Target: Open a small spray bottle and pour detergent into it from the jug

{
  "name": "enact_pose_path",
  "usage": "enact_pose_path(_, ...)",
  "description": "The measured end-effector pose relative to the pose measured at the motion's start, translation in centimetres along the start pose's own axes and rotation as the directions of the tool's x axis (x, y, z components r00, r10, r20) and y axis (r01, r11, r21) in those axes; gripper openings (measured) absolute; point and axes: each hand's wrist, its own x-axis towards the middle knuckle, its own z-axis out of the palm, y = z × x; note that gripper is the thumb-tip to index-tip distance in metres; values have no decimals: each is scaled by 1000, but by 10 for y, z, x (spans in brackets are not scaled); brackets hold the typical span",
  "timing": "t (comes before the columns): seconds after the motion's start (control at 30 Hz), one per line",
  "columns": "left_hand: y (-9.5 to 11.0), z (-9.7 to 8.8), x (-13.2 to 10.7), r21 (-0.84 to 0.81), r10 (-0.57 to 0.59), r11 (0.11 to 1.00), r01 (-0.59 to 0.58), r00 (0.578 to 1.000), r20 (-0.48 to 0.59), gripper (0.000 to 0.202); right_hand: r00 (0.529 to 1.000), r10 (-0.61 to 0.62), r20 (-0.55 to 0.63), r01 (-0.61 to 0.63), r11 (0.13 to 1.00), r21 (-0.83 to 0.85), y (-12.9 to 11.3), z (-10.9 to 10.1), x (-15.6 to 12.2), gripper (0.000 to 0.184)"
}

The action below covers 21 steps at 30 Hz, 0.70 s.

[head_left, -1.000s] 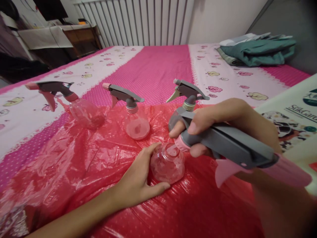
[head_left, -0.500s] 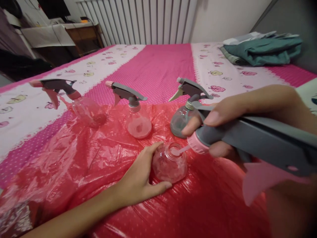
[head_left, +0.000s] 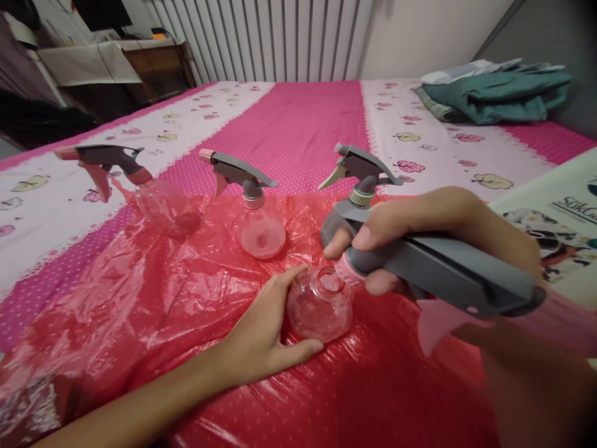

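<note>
At the far left, a pink-collared spray bottle [head_left: 165,208] stands on the red plastic sheet [head_left: 186,311], leaning in this view, its pink nozzle pointing left. To its right stands the middle spray bottle [head_left: 262,233], also pink-collared, with its gray trigger head fitted.

In front of the middle bottle, the left hand [head_left: 259,323] is partly closed around the left side of the open bottle [head_left: 319,314]. The fingers reach along the far side; the thumb lies extended across the near side at the base — a wide, curved hold. The open bottle is clear, sits on the red plastic sheet and has its threaded mouth uncovered.

Behind and to the right stands the green-collared spray bottle [head_left: 360,168], its body partly hidden by the right hand [head_left: 452,214]. The right hand is closed on the detached spray head [head_left: 448,274] — gray, with a pink collar, trigger and nozzle. The fingers and thumb clasp the gray neck just above the collar; the nozzle end points to the right. The collar is held tilted at the right edge of the bottle mouth; whether the two touch cannot be determined.

At the right edge lies a printed package [head_left: 571,230], partly covered by the right hand.
</note>
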Motion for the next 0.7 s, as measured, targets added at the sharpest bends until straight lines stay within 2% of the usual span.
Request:
enact_pose_path(0.17,-1,0,0,2,-5,1000,5,1000,1,100,989,75,-125,-92,986,-141,-17,6,-1,14)
enact_pose_path(0.27,-2,0,-1,10,-4,1000,4,1000,2,99,992,38,-122,-55,989,-141,-16,4,-1,28)
enact_pose_path(0.33,-2,0,-1,17,-7,1000,7,1000,6,99,994,19,-111,-36,987,-154,-14,2,0,26)
enact_pose_path(0.43,0,-1,-1,21,-15,1000,14,1000,16,97,993,49,-110,-70,980,-188,-12,1,1,19)
enact_pose_path(0.57,1,0,1,2,-14,1000,14,1000,16,96,991,36,-128,-44,997,-67,-7,4,2,19)
enact_pose_path(0.63,1,1,1,4,-9,1000,9,1000,13,97,996,25,-91,-23,999,23,-1,4,1,29)
enact_pose_path(0.7,0,2,1,7,-2,1000,1,1000,7,97,999,21,-40,-19,999,43,4,2,0,29)
